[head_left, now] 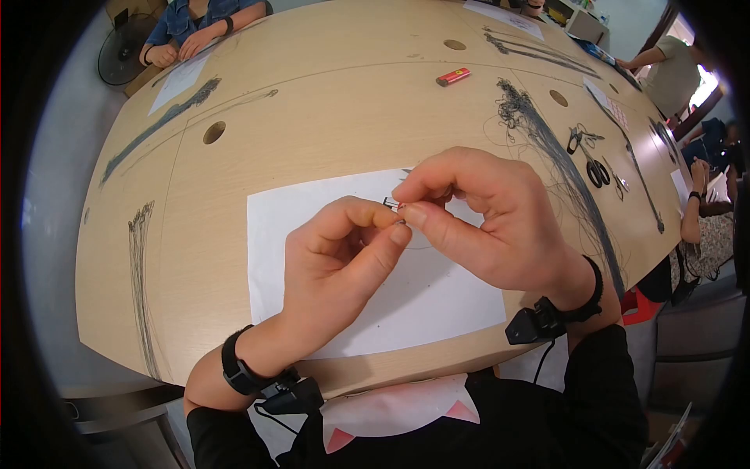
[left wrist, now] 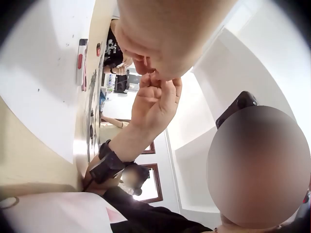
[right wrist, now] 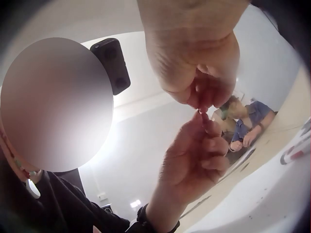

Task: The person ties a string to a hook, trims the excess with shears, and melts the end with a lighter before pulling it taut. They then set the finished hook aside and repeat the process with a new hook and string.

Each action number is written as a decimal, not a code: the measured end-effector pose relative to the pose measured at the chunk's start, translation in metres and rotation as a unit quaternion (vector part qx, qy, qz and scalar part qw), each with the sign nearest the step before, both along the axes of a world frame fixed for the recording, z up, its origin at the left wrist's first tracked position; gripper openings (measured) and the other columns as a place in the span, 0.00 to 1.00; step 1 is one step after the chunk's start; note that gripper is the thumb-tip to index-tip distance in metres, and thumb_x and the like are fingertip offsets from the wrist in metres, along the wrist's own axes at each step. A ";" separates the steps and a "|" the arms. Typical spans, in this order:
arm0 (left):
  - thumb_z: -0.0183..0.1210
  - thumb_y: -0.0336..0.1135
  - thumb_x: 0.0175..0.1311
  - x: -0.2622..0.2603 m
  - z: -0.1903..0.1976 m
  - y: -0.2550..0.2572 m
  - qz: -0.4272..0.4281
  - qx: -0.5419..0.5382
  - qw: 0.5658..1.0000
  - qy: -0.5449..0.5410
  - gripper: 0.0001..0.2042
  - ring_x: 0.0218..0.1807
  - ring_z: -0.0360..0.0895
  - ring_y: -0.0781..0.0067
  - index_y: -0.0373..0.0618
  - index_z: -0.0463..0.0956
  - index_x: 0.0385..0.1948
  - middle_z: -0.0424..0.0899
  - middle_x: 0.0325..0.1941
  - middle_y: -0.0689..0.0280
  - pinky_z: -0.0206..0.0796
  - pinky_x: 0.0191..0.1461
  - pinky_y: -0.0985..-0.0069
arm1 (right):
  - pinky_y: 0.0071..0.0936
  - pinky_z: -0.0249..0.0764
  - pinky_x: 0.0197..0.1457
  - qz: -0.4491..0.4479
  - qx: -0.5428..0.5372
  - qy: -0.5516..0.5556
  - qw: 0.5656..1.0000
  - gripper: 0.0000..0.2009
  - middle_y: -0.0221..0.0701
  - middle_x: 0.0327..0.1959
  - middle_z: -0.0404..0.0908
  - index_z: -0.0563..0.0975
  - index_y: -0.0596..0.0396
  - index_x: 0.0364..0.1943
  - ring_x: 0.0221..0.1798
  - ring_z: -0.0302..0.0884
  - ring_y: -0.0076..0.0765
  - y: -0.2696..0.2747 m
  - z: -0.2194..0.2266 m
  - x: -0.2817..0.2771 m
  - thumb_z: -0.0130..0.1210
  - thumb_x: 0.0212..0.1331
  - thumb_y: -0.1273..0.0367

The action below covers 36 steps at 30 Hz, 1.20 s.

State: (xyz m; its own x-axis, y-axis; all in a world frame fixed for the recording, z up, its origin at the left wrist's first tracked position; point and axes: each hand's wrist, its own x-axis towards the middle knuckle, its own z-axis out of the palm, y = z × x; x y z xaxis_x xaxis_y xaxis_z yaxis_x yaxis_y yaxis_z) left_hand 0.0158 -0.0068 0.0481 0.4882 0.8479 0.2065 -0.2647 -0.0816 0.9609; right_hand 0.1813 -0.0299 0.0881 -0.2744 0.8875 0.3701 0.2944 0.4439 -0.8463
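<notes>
Both hands meet above a white paper sheet (head_left: 273,234) on the wooden table. The left hand (head_left: 336,258) pinches a tiny dark item (head_left: 401,222) between thumb and index finger. Just right of it, the right hand (head_left: 492,219) has thumb and index finger closed on something small, too fine to make out. Behind the fingertips a small object with a dark end (head_left: 388,203) partly shows. In the left wrist view the right hand (left wrist: 153,107) touches fingertips with the left hand (left wrist: 160,34). The right wrist view shows the left hand (right wrist: 192,160) below the right hand (right wrist: 194,53).
A red lighter-like object (head_left: 453,76) lies farther back. Bundles of dark strands (head_left: 558,148) and thin strands (head_left: 139,273) flank the paper. Black-handled scissors (head_left: 598,173) lie at the right. Other people sit around the table; a fan (head_left: 125,51) stands at the back left.
</notes>
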 end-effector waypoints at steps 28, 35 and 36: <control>0.51 0.32 0.56 -0.004 0.005 0.002 -0.047 -0.127 0.991 0.011 0.06 0.24 0.69 0.84 0.41 0.73 0.31 0.75 0.28 0.69 0.55 0.20 0.90 | 0.24 0.67 0.24 -0.068 0.169 -0.074 0.980 0.09 0.35 0.23 0.72 0.69 0.58 0.32 0.22 0.71 0.35 0.003 -0.005 -0.003 0.49 0.44 0.78; 0.51 0.32 0.56 -0.005 0.001 0.004 -0.042 -0.130 0.990 0.027 0.06 0.24 0.69 0.84 0.42 0.73 0.30 0.75 0.27 0.69 0.55 0.20 0.90 | 0.17 0.69 0.31 -0.056 0.168 -0.092 0.980 0.11 0.33 0.28 0.74 0.70 0.62 0.36 0.27 0.73 0.24 0.001 -0.005 -0.005 0.48 0.45 0.81; 0.50 0.33 0.56 -0.005 -0.001 0.005 -0.038 -0.130 0.991 0.021 0.06 0.23 0.69 0.84 0.42 0.73 0.30 0.75 0.27 0.69 0.55 0.21 0.90 | 0.17 0.69 0.31 -0.054 0.191 -0.107 0.974 0.11 0.33 0.28 0.74 0.70 0.62 0.37 0.27 0.72 0.24 0.001 -0.007 -0.006 0.49 0.46 0.80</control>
